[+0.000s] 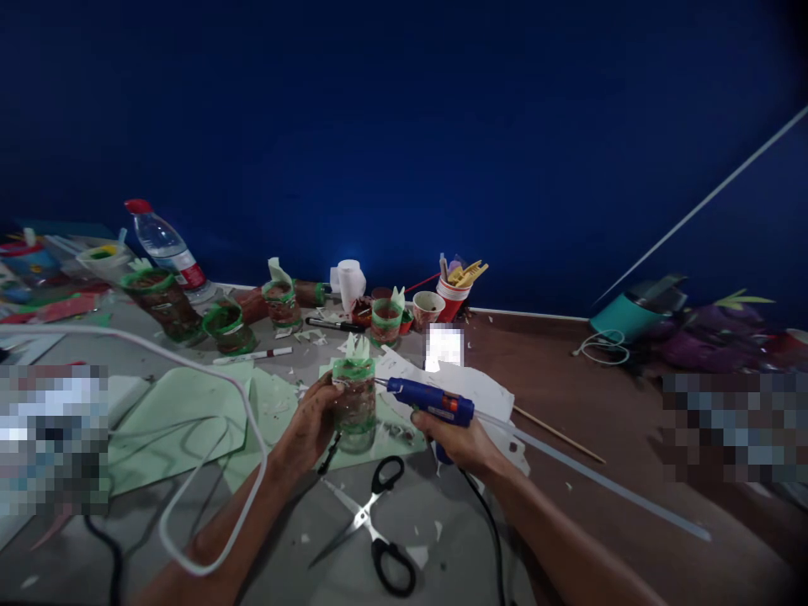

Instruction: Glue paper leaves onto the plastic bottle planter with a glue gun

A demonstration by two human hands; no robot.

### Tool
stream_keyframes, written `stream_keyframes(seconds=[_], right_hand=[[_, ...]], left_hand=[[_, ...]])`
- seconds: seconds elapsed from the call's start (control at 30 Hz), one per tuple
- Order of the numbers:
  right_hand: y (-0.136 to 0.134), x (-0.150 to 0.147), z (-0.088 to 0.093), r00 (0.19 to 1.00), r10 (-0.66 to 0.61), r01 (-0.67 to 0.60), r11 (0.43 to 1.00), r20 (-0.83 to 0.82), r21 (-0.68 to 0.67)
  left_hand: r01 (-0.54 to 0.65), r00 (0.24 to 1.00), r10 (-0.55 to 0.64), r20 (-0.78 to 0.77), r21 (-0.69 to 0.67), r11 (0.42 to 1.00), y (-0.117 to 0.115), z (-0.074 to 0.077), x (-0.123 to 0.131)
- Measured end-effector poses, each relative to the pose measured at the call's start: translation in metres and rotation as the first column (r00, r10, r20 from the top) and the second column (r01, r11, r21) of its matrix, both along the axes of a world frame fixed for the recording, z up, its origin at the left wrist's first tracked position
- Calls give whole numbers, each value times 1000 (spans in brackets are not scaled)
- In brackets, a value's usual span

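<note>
My left hand (316,421) is wrapped round the side of a clear plastic cup (354,404) painted brown and green, with pale green paper blades standing up from its rim. In my right hand (458,438) is a blue hot glue gun (433,401), its nozzle pointing left at the cup's upper side. Whether the nozzle touches the cup I cannot tell. A long translucent glue stick (606,481) sticks out of the gun's back. Just in front of the cup lie open scissors (362,516) with black handles.
Several similar painted cups (282,305) stand along the back, near a water bottle (165,251) and a red-striped paper cup (453,300) of yellow utensils. Green paper (183,421) and a white cable (252,421) lie left. A wooden stick (559,434) lies right. Paper scraps are scattered around.
</note>
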State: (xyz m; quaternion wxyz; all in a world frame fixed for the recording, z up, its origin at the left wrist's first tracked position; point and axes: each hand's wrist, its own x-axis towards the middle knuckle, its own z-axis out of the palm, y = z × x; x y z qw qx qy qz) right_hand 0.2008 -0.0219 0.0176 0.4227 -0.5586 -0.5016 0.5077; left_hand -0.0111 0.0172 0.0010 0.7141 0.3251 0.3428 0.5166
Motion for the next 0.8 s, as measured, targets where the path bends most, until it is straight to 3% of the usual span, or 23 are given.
stream_keyframes(seconds=[0.4,0.8], right_hand=[[1,5,-10,996,-47,48,999,70,-22],[-3,-1,3,999,28,-28,1000,34,-6]], left_hand=[[63,993,-57,107,-61,996,1,-2,-3],[30,1000,-30,-2,29,999,-1,-1,0]])
